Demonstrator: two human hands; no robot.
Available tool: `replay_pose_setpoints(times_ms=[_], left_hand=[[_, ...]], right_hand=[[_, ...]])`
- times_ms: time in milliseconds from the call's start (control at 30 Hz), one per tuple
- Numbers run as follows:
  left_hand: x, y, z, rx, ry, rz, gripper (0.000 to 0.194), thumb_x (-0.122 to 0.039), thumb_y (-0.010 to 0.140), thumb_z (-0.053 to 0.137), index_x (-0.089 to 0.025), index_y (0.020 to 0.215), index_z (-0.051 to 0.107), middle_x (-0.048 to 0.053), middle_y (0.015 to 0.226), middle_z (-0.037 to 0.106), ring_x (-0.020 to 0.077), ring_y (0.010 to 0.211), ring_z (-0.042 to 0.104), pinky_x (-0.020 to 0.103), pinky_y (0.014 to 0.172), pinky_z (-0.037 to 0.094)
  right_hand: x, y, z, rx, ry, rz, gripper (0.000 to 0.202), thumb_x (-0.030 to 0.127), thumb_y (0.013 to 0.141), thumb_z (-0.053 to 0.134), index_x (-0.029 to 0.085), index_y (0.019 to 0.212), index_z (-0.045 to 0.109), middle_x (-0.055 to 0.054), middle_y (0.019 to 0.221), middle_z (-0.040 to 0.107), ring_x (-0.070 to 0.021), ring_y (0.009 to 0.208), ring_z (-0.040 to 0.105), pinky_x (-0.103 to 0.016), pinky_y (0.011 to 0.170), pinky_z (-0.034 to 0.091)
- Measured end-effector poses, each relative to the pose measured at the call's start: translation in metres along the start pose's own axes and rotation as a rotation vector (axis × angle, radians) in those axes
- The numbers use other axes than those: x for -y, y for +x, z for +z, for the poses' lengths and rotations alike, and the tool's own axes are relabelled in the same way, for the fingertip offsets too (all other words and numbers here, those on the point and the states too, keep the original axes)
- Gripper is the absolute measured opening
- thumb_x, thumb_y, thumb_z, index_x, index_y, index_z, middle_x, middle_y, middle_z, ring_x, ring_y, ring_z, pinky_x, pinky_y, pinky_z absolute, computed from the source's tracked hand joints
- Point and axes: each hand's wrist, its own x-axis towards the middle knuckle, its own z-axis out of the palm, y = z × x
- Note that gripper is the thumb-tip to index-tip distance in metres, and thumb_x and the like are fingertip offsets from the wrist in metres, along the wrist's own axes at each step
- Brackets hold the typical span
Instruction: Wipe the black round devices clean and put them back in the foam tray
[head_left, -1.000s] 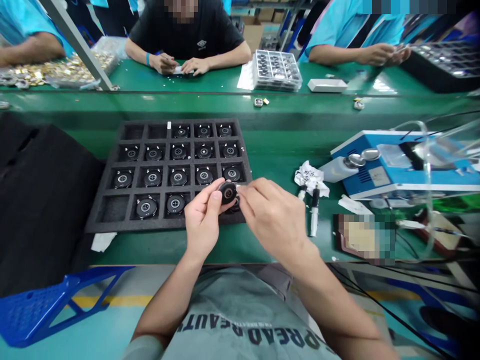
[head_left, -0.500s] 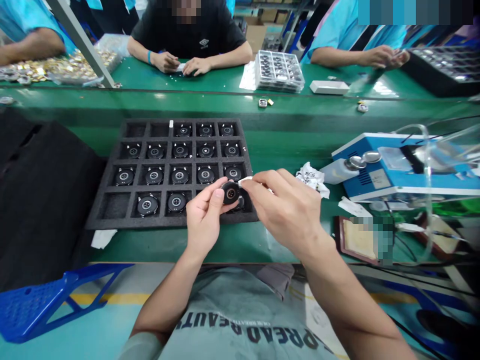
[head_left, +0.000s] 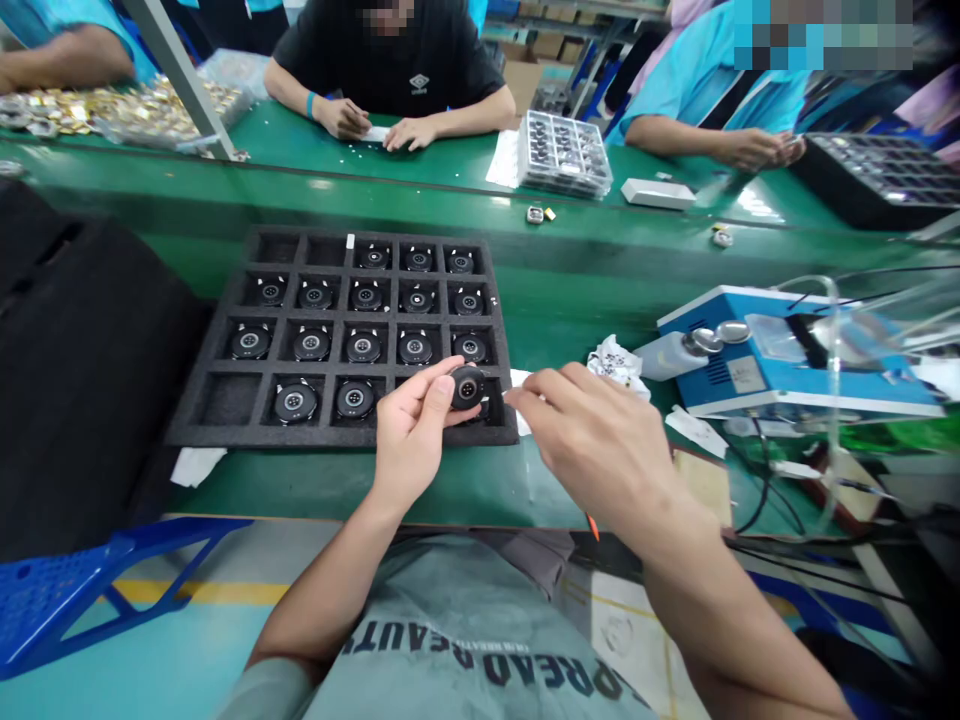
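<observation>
My left hand (head_left: 411,425) is closed on a round black watch body (head_left: 469,387), gripped between thumb and fingers over the tray's front right corner. The back of the watch, with its ring of small dots, faces up. Just to its right, my right hand (head_left: 600,440) is pinched, its fingertips apart from the watch. What the fingertips hold is too small to make out. An orange tip (head_left: 592,525) shows below this hand, and a white paper (head_left: 519,402) lies behind the fingers. Under both, a black foam tray (head_left: 247,432) holds similar watch bodies (head_left: 296,400) in its compartments.
At right stand a blue machine (head_left: 720,375), a white bottle (head_left: 667,357) with a metal top and crumpled paper (head_left: 616,362). Black foam blocks (head_left: 82,380) rise at left above a blue stool (head_left: 135,560). Co-workers sit across the bench near a clear parts box (head_left: 566,155).
My right hand has drawn slightly right and down from the watch, and an orange tip now shows beneath it. My left hand still holds the watch. The camera view has shifted a little.
</observation>
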Motion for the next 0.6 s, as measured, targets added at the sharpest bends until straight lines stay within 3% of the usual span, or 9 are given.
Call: replay_pose_setpoints(times_ms=[167, 300, 467, 600], left_hand=[[-0.001, 0.001, -0.002, -0.001, -0.015, -0.034, 0.040, -0.050, 0.092, 0.076, -0.019, 0.118, 0.080, 0.011, 0.116, 0.081, 0.0256, 0.103, 0.079, 0.037, 0.082, 0.071], [-0.002, 0.002, -0.002, 0.009, -0.016, -0.033, 0.040, -0.050, 0.091, 0.077, -0.020, 0.117, 0.080, 0.010, 0.115, 0.082, 0.0258, 0.101, 0.080, 0.039, 0.082, 0.072], [-0.001, 0.001, -0.001, -0.001, 0.047, 0.009, 0.037, -0.048, 0.090, 0.078, -0.021, 0.114, 0.081, 0.009, 0.114, 0.082, 0.0237, 0.097, 0.079, 0.039, 0.082, 0.072], [0.000, 0.000, -0.001, -0.012, 0.055, 0.028, 0.038, -0.049, 0.092, 0.076, -0.020, 0.115, 0.081, 0.010, 0.115, 0.081, 0.0255, 0.102, 0.079, 0.039, 0.083, 0.072]], right_hand=[[-0.004, -0.005, 0.006, -0.145, 0.070, 0.138, 0.022, 0.009, 0.100, 0.056, 0.021, 0.101, 0.075, -0.004, 0.093, 0.075, -0.0180, 0.079, 0.059, -0.033, 0.067, 0.041], [0.002, 0.001, 0.012, -0.206, 0.083, 0.159, 0.022, 0.013, 0.102, 0.055, 0.022, 0.103, 0.075, -0.003, 0.095, 0.076, -0.0167, 0.079, 0.060, -0.032, 0.069, 0.042], [0.008, 0.008, 0.014, -0.127, 0.064, 0.108, 0.022, 0.014, 0.102, 0.053, 0.022, 0.099, 0.074, -0.005, 0.097, 0.075, -0.0186, 0.081, 0.058, -0.034, 0.068, 0.039], [0.004, 0.006, 0.018, 0.024, 0.091, 0.083, 0.023, 0.009, 0.099, 0.055, 0.019, 0.087, 0.072, -0.006, 0.087, 0.072, -0.0197, 0.079, 0.059, -0.035, 0.066, 0.038]])
